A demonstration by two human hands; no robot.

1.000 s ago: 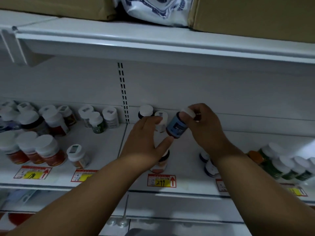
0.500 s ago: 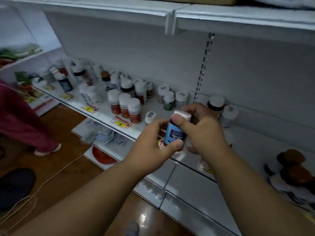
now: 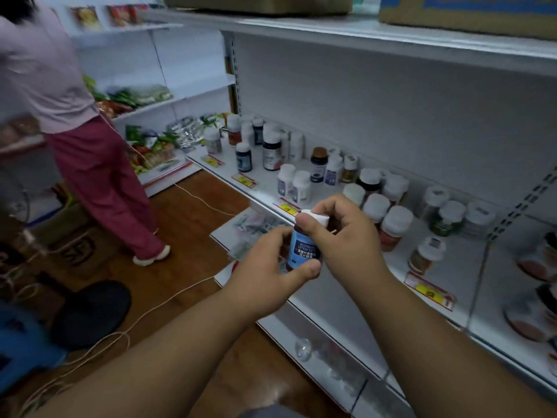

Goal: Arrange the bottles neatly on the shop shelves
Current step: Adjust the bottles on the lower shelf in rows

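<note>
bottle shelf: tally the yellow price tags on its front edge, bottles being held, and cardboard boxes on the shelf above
yellow price tags: 4
blue-label bottle being held: 1
cardboard boxes on the shelf above: 2
total: 7

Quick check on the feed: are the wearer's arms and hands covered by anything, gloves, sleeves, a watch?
No. Both forearms are bare right to the bottom of the frame, with no sleeve edge showing. The left hand and right hand are ungloved, and no watch, ring or wristband is visible.
</note>
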